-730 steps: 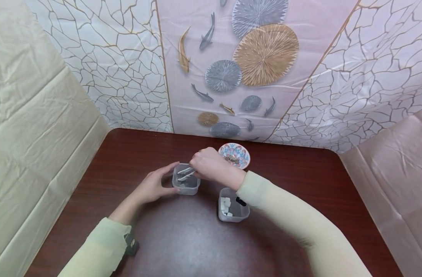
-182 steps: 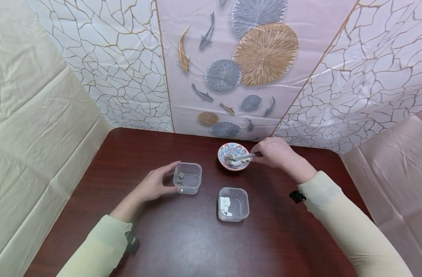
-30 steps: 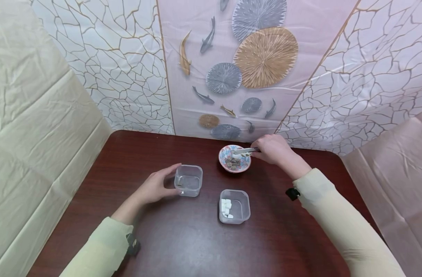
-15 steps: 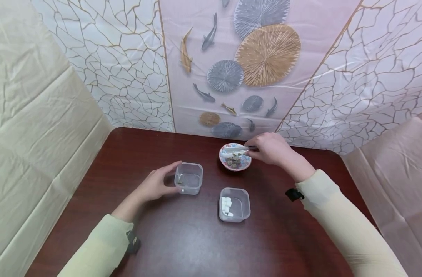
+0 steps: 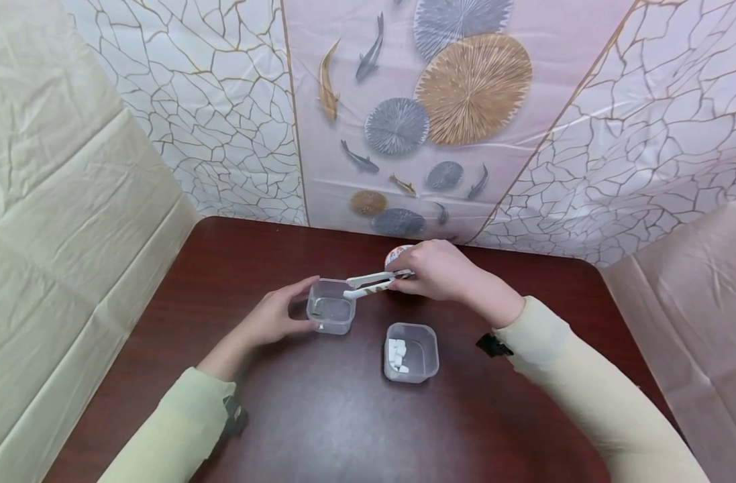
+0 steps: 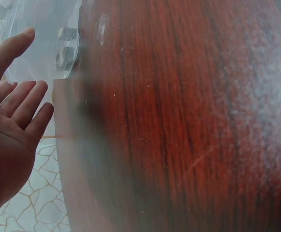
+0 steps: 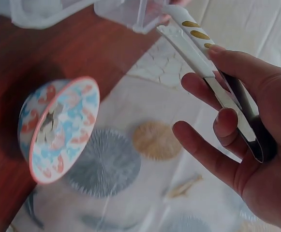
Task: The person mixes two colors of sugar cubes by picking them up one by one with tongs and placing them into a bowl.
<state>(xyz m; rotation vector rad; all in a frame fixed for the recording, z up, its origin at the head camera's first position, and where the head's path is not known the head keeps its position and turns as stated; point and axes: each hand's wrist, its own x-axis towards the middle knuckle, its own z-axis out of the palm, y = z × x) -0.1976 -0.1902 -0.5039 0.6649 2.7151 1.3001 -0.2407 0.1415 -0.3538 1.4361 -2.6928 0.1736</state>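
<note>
The right hand (image 5: 435,274) pinches white tongs (image 5: 374,284) whose tips reach over the clear tub (image 5: 330,315) that the left hand's (image 5: 270,319) straightened fingers steady, so this looks like a carry from the patterned bowl (image 7: 58,129), and next the tongs should part above the tub

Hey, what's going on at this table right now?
A person is working with tongs at a dark wooden table. The right hand grips the tongs, tips over a clear plastic box that the left hand steadies. A second clear box holds white cubes. A patterned bowl of small pieces stands behind the right hand.
</note>
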